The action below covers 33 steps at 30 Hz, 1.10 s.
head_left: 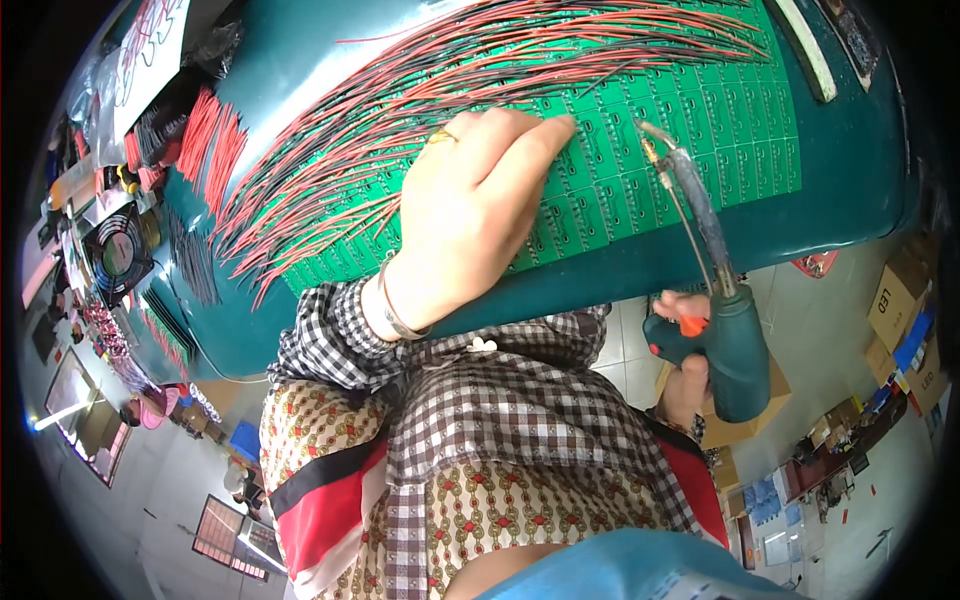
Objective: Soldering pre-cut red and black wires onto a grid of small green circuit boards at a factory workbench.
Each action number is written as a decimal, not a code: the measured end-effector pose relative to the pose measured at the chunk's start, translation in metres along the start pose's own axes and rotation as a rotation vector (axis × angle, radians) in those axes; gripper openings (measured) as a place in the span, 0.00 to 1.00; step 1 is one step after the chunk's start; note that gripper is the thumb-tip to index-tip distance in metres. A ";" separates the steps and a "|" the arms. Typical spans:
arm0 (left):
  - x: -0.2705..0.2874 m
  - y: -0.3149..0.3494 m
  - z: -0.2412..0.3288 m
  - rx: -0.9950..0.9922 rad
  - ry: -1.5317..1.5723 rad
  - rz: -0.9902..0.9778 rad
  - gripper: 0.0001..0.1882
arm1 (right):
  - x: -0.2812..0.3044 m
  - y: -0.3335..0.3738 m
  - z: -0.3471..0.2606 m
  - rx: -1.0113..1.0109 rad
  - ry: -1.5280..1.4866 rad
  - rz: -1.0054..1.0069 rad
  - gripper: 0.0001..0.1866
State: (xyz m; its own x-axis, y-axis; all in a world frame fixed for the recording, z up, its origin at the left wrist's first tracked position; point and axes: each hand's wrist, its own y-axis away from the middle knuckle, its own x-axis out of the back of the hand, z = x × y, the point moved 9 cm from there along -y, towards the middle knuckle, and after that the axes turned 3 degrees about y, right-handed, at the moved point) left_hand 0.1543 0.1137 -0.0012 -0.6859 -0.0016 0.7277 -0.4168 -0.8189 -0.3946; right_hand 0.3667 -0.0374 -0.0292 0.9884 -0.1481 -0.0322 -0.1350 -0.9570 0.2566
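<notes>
Single view, from left one of two fisheye cameras on my head; looks down from above my left fingers [535, 150], which sit near, slightly above view's centre; tabletop [850, 150] spreads around them, edge bowed by lens; checked garment [520, 400] below fingers, seen steeply from above; blue cloth [620, 570], farther below fingers, closest to lens; floor [850, 475] bends toward rim, well beyond fingers.

Left hand [465, 210] bends its fingers down over a sheet of green circuit boards [690, 140] | right hand [686, 388] grips a dark-green soldering gun [740, 350], its tip over the same boards | red and black wires [400, 95] fan across them on a teal table [820, 220] | black fan [118, 252] at far left | cardboard boxes [890, 310] at right
</notes>
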 end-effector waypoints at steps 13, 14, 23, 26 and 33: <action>-0.003 0.000 0.000 -0.040 -0.028 -0.016 0.18 | -0.001 -0.004 0.014 -0.200 0.094 -0.152 0.34; -0.003 -0.001 0.000 -0.039 -0.026 -0.018 0.18 | 0.000 -0.004 0.015 -0.181 0.117 -0.139 0.33; 0.000 -0.002 -0.002 -0.015 0.003 -0.017 0.17 | -0.013 -0.012 -0.005 -0.016 0.293 -0.054 0.28; -0.001 -0.003 -0.002 -0.014 0.010 -0.015 0.17 | -0.013 -0.011 -0.002 0.000 0.270 -0.054 0.27; -0.001 -0.003 -0.002 -0.008 0.016 -0.015 0.17 | -0.011 -0.010 0.000 0.013 0.354 -0.087 0.27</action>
State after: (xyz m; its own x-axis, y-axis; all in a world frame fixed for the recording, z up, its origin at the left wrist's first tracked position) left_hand 0.1550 0.1177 -0.0015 -0.6891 0.0198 0.7244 -0.4319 -0.8139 -0.3886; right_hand 0.3570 -0.0260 -0.0311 0.9586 0.0272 0.2836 -0.0481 -0.9656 0.2555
